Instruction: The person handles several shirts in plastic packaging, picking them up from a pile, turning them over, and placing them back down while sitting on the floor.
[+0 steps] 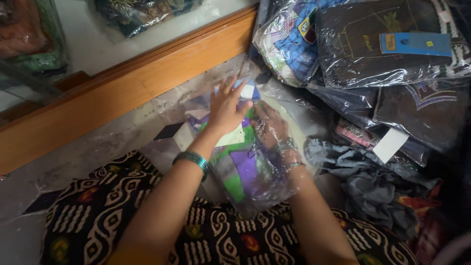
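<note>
A folded garment (245,172) in purple, green and white lies in front of me, partly inside a clear plastic bag (265,196). My left hand (226,109) rests flat on top of the bag, fingers spread, pressing on the garment. My right hand (271,128) is inside the bag, seen through the plastic, fingers on the cloth. Both wrists wear green bangles (194,159).
Stacked packed garments in clear bags (373,44) fill the right side, with a loose grey cloth (363,172) below them. A wooden frame edge (127,93) runs along the left. My patterned black-and-white lap cloth (98,211) is below. The floor (88,147) is grey stone.
</note>
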